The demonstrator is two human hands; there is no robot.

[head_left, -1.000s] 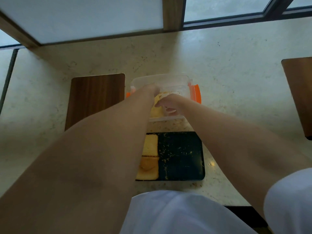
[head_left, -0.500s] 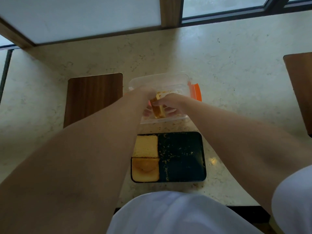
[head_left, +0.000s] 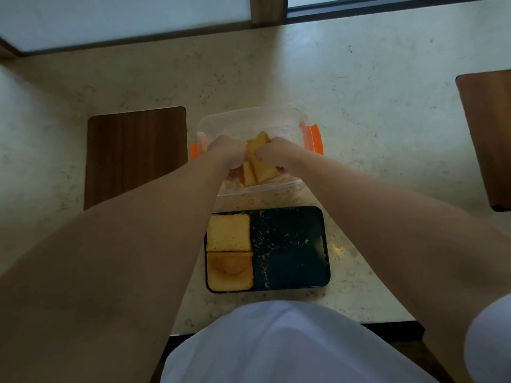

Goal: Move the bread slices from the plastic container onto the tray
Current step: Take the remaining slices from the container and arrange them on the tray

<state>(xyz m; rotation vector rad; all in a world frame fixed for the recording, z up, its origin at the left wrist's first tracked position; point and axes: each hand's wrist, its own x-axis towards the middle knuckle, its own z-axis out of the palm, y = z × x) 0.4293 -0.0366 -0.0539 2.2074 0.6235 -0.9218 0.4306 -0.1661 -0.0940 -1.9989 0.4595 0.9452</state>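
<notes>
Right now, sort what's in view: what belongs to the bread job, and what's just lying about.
Job: plastic container; bread slices in both hands; left hand; right hand; tray; two slices on it.

Lying about: wooden board; second board; crumbs.

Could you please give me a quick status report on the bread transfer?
Left hand and right hand both gripping bread slices inside plastic container. Two slices on tray. Path clear.

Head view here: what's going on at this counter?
A person has both hands in a clear plastic container: the left hand and right hand grip upright bread slices. Two slices already lie flat on the left half of the dark tray; its right half holds only crumbs.
</notes>
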